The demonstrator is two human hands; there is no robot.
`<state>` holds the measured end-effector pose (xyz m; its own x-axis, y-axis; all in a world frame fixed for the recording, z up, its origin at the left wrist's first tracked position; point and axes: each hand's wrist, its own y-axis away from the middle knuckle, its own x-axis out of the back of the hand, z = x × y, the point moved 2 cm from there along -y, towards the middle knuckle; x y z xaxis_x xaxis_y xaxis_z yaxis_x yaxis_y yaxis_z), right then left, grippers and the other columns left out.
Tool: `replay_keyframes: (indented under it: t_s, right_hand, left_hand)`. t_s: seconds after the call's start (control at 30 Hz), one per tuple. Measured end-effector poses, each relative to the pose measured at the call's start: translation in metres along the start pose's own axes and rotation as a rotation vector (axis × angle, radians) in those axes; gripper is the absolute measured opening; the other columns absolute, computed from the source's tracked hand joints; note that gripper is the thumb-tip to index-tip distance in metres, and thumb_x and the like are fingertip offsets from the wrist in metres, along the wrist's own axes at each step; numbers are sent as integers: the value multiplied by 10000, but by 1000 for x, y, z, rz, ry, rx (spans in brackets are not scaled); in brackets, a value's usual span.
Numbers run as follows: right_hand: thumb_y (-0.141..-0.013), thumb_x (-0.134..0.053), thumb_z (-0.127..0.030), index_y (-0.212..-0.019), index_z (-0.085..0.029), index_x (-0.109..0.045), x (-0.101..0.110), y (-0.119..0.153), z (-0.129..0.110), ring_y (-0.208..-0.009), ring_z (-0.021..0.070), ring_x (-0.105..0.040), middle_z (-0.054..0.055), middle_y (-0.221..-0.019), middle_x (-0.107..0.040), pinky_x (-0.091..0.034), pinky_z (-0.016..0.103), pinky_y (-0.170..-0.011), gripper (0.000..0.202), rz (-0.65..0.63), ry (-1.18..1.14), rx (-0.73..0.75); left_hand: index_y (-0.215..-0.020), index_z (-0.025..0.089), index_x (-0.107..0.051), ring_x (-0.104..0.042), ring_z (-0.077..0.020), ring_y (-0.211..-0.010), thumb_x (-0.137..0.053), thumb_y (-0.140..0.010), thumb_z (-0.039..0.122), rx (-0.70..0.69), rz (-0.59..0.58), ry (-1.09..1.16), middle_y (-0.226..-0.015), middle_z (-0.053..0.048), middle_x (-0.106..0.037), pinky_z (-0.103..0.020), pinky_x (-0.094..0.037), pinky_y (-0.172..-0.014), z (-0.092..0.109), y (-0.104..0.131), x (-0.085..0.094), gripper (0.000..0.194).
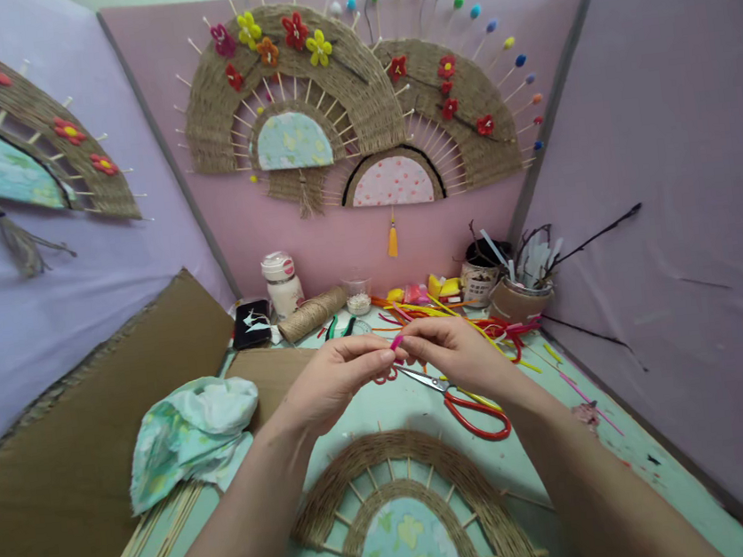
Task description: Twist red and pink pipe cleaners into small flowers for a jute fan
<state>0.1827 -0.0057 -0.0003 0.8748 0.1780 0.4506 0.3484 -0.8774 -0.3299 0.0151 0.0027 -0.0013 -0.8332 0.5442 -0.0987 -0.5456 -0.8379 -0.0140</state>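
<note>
Near the middle of the table, my left hand (348, 372) and my right hand (443, 346) meet, fingertips closed on a short magenta pipe cleaner (397, 343). Each hand pinches one side of it. Just below the fingers lie red-pink bent loops (386, 375), partly hidden. Scissors with red handles (477, 416) rest on the table under my right hand, blades pointing toward the left. Closer to me, between my forearms, lies a woven twine fan (390, 444) with a green floral cloth centre (408, 542).
Crumpled floral cloth (191, 433) lies at left beside cardboard (125, 414). Behind my hands are a twine roll (313, 314), green-handled pliers (339, 328), a white bottle (283, 286), a cup of white beads (358, 298), and yellow and red pipe cleaners (494, 327). Pots with twigs (521, 297) stand back right.
</note>
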Motion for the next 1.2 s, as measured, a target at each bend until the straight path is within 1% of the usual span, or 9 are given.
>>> replay_keyframes:
  t_s: [0.1, 0.2, 0.37, 0.5, 0.6, 0.8, 0.87, 1.03, 1.2]
  right_hand:
    - [-885, -456, -336, -741, -156, -585, -9, -1, -1, -583, 94, -479, -13, -631, -540, -369, 208, -531, 264, 5, -110, -31]
    - [-889, -447, -347, -738, -158, -571, -13, -1, -2, -571, 93, -477, -13, -614, -531, -366, 203, -515, 272, 33, -149, -46]
    - [-885, -458, -349, -731, -158, -579, -12, -2, 0, -564, 92, -470, -16, -608, -529, -359, 203, -515, 273, 56, -139, -45]
    - [-885, -465, -348, -728, -157, -584, -12, -2, 0, -565, 86, -454, -23, -614, -522, -342, 199, -517, 274, 23, -123, -64]
    - [-883, -468, -359, -749, -158, -592, -13, -3, 0, -573, 86, -450, -22, -630, -525, -335, 196, -514, 271, 3, -121, -74]
    - [-884, -455, -361, -745, -155, -592, -14, -4, 2, -557, 91, -437, -16, -617, -515, -334, 198, -499, 283, 5, -85, -86]
    - [-887, -445, -354, -749, -153, -592, -15, -4, 2, -568, 91, -441, -9, -636, -522, -342, 196, -502, 285, -10, -99, -70]
    - [-881, -434, -297, -667, -156, -552, -20, -3, 1, -564, 87, -449, -16, -610, -508, -355, 195, -513, 282, -11, -96, -24]
    - [-878, -393, -198, -712, -161, -544, -25, -1, 4, -624, 102, -503, -5, -671, -564, -387, 207, -583, 228, -9, -9, -1]
  left_hand:
    - [-767, 175, -711, -549, -127, -705, -687, -703, 337, -43, 82, -84, -793, -36, -650, -232, -403, -596, 5, 3, -1, 175]
    - [-753, 180, -700, -557, -132, -685, -691, -694, 350, -59, 125, -112, -796, -30, -649, -229, -391, -552, 8, 5, -2, 180]
    - [-745, 182, -683, -566, -117, -670, -698, -695, 319, -46, 133, -22, -746, -10, -653, -239, -417, -614, 8, 5, -2, 147]
    - [-753, 155, -665, -580, -116, -695, -686, -716, 305, -53, 124, 86, -740, -25, -660, -257, -443, -688, 4, 2, -1, 156]
    - [-787, 148, -655, -586, -113, -676, -671, -731, 299, -55, 113, 98, -766, -38, -670, -256, -453, -675, 2, 0, 0, 162]
    - [-796, 157, -667, -563, -109, -623, -647, -740, 324, -82, 205, -155, -715, -22, -656, -230, -436, -594, 8, 1, 1, 177]
    - [-777, 168, -679, -559, -107, -622, -636, -746, 322, -84, 186, -193, -715, -20, -662, -225, -426, -580, 11, 3, 0, 163]
    - [-711, 171, -700, -535, -111, -585, -630, -739, 322, -36, 110, -260, -670, -30, -664, -227, -401, -537, 13, 6, -3, 169]
    - [-741, 172, -724, -533, -124, -582, -615, -744, 345, -70, 128, -347, -661, -35, -668, -228, -394, -516, 12, 5, -3, 205]
